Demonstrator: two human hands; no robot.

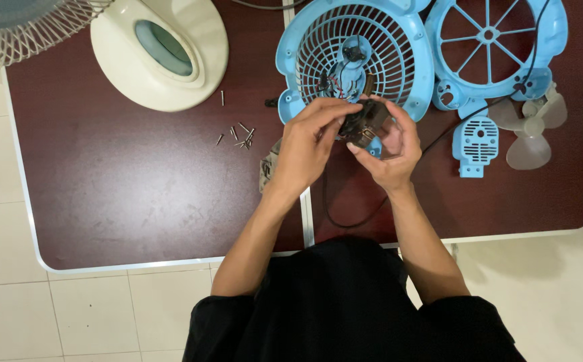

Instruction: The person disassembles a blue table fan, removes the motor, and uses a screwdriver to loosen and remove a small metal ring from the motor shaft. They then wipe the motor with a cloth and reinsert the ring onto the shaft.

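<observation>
Centre of frame, slightly above the middle: both hands hold a small dark fan motor up over the dark red table, just below the blue rear grille. The left hand has its fingers curled, fingertips pinching the motor's upper left edge. The right hand cups it from below and the right, fingers bent round the body, thumb on top. Thin wires run from the motor up into the grille, though the exact contact point is partly hidden by fingers.

To do this well: keep the motor steady in the cupping hand, work with the pinching one, and don't strain the wires.

Loose screws lie centre-left; the clear fan blade, blue front ring and small blue vent cover sit at upper right, and the cream fan base at upper left.
</observation>
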